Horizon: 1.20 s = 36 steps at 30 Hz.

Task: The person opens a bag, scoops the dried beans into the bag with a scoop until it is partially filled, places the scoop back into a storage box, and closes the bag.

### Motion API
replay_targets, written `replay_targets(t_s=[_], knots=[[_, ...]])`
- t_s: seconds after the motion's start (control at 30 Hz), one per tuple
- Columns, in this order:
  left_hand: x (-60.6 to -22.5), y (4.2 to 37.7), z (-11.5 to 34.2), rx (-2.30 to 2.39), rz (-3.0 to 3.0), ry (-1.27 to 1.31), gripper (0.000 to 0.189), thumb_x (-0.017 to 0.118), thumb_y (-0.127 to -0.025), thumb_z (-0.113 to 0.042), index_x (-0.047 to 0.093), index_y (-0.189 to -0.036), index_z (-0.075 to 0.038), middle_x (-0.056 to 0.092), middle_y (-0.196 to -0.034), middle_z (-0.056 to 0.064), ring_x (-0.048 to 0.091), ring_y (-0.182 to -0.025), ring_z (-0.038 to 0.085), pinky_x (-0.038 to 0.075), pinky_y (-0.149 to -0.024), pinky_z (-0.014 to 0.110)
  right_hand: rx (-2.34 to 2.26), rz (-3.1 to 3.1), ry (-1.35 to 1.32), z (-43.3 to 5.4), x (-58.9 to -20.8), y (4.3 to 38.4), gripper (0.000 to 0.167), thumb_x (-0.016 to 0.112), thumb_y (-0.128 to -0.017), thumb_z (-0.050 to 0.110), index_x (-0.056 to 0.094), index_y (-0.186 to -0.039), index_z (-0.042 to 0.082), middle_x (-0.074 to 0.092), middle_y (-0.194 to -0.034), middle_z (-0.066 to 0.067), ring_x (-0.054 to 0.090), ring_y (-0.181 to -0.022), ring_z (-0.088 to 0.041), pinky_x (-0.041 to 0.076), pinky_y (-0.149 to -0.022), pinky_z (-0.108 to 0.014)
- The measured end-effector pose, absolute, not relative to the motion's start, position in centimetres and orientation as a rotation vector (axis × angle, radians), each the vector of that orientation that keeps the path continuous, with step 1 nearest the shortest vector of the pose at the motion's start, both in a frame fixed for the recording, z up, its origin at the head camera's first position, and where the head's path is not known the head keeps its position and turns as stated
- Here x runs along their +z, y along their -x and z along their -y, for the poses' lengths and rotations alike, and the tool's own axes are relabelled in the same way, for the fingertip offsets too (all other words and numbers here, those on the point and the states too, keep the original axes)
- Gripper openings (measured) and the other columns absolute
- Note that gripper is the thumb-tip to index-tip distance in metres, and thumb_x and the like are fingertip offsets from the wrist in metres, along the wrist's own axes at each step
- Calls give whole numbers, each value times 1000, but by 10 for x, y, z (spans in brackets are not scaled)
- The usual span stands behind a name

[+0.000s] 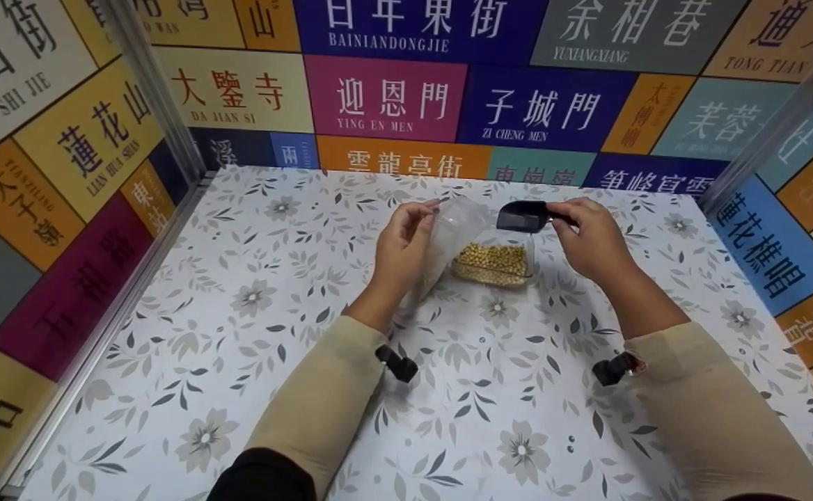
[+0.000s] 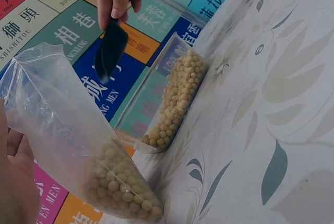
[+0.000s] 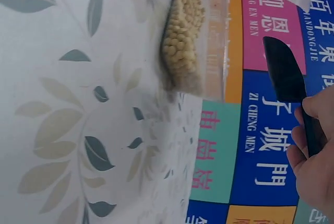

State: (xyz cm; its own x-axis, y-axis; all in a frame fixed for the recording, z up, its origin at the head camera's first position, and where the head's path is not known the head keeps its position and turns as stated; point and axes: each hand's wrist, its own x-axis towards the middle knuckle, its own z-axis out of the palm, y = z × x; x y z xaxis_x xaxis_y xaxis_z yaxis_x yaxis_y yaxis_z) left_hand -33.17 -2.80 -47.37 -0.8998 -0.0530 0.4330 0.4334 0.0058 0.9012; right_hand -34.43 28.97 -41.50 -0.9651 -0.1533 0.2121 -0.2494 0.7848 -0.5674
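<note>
My left hand [image 1: 404, 240] grips the upper edge of a clear plastic bag [image 1: 456, 226]. Soybeans [image 2: 122, 185] lie heaped in the bottom of that bag, as the left wrist view shows. In my right hand [image 1: 591, 236] is the handle of a small black scoop [image 1: 523, 216], held above a clear rectangular container [image 1: 528, 268]. Whether the scoop carries any beans I cannot tell. More soybeans [image 3: 183, 28] fill the lower part of the container, which stands on the table just right of the bag.
A white cloth with grey flowers and leaves covers the table [image 1: 295, 390]. Panels with coloured street-name signs [image 1: 385, 97] stand behind it and on both sides. Metal posts [image 1: 163, 90] mark the corners.
</note>
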Motion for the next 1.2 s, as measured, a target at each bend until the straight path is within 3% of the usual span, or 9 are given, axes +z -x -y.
replay_targets(t_s=[0.33, 0.6, 0.97, 1.2], knots=[[-473, 332, 28, -1979, 1945, 374, 9, 59, -111, -20, 64, -118, -16, 72, -139, -6, 63, -136, 8, 50, -119, 26, 845, 2946, -353, -290, -431, 351, 38, 55, -111, 13, 63, -148, 8, 59, -150, -20, 55, -138, -42, 50, -113, -60], [-473, 331, 28, -1982, 1958, 365, 9, 58, -111, -21, 63, -118, -17, 71, -139, -7, 62, -137, 6, 48, -121, 24, 647, 3012, -387, -279, -437, 353, 36, 55, -110, 11, 65, -145, 6, 63, -139, -20, 54, -135, -43, 49, -110, -61], [-473, 331, 26, -1951, 1915, 420, 11, 57, -111, -16, 63, -118, -10, 72, -140, 3, 64, -136, 11, 49, -120, 25, 382, 3036, -510, -264, -432, 357, 33, 54, -107, 5, 71, -134, -1, 69, -126, -24, 61, -122, -46, 50, -109, -60], [-472, 330, 27, -1969, 1915, 413, 10, 57, -111, -16, 63, -118, -11, 72, -140, 2, 63, -137, 10, 48, -120, 25, 382, 3124, -442, -254, -424, 362, 35, 51, -108, 6, 70, -137, -1, 67, -131, -25, 58, -130, -47, 47, -115, -61]])
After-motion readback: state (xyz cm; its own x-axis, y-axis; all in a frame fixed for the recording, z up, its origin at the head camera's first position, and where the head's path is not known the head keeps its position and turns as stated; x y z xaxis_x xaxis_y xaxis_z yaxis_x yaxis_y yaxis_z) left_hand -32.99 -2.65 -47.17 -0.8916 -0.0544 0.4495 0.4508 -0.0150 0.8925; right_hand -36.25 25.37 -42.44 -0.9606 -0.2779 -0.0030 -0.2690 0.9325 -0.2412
